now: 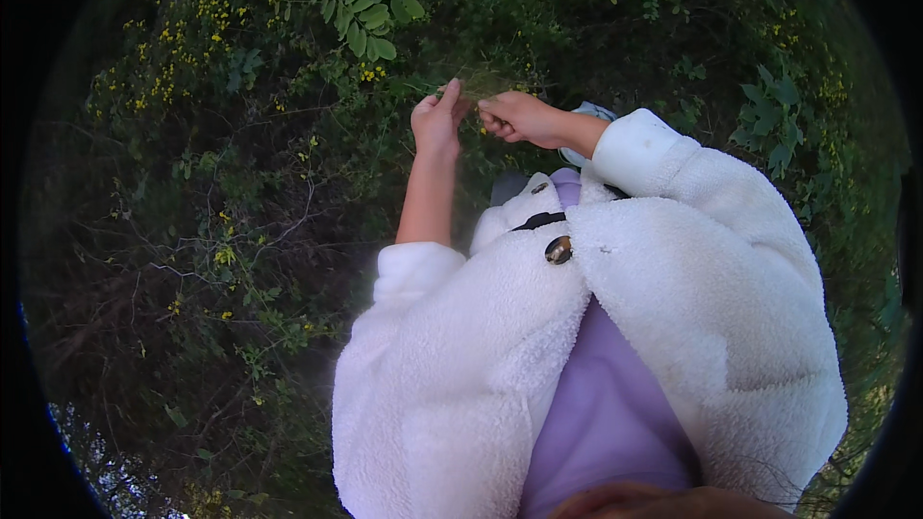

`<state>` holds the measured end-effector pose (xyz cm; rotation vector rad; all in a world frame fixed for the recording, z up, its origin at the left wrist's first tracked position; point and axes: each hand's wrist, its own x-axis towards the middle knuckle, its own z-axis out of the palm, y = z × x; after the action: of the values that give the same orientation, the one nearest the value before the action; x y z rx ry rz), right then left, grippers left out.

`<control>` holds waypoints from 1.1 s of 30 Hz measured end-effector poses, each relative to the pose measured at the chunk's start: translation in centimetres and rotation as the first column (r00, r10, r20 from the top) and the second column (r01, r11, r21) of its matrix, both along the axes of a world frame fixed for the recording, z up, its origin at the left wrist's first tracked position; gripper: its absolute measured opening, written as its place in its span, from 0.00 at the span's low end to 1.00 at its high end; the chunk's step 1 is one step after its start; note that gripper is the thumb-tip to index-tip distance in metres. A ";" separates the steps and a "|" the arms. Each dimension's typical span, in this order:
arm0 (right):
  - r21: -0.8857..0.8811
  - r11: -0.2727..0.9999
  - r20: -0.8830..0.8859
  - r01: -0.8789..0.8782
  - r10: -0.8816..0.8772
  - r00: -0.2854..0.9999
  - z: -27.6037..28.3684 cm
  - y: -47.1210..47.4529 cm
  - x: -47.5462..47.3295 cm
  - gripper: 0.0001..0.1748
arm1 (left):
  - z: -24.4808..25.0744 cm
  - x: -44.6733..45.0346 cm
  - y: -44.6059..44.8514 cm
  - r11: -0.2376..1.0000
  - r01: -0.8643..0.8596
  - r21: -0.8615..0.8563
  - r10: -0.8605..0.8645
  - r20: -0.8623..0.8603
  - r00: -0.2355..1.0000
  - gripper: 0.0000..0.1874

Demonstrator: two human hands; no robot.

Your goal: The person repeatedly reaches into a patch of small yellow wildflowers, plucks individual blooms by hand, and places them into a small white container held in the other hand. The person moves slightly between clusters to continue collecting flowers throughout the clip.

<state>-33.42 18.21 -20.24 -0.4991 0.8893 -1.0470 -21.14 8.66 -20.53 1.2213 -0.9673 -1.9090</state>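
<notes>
My left hand [437, 121] is raised among the greenery, its thumb pressed toward the fingers on thin green plant stems [422, 89]. Close to its right, my right hand [518, 117] has its fingers curled, pinching the fine wispy ends of a plant [490, 83]. A small gap lies between the two hands. Whether both hold the same stem cannot be told, as the strands are blurred. Both arms come from the rolled cuffs of a white fleece jacket [649, 267] over a purple top [606, 404].
A leafy branch with oval leaflets [371, 3] hangs above the hands. Yellow-flowered plants [173, 50] grow at upper left, and bare twigs [288, 231] tangle at left. A lobed-leaf plant [771, 115] stands at right. A pale blue item [593, 112] shows behind my right wrist.
</notes>
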 end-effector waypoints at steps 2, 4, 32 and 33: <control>-0.009 1.000 0.058 -0.023 0.024 0.998 -0.1 0.7 -0.4 0.16 | 0.0 0.0 -0.2 0.999 0.032 0.043 -0.032 0.008 0.999 0.07; -0.058 0.996 0.105 -0.066 0.072 0.992 -0.2 1.3 -0.9 0.15 | 0.2 0.4 -1.0 0.998 -0.038 0.042 0.037 0.009 0.999 0.07; 0.058 0.965 0.126 -0.255 0.246 0.961 -0.6 1.3 -3.5 0.16 | -1.9 21.1 -1.7 0.778 0.536 0.327 -0.168 0.931 -0.324 0.16; 0.055 0.963 0.122 -0.263 0.255 0.959 -0.6 1.2 -3.4 0.16 | -1.8 21.4 -0.9 0.803 0.512 0.306 -0.138 0.930 -0.340 0.17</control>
<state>-36.83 19.38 -20.79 -0.4780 0.7347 -0.7932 0.29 7.74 -22.36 2.5413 -2.5900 -0.3895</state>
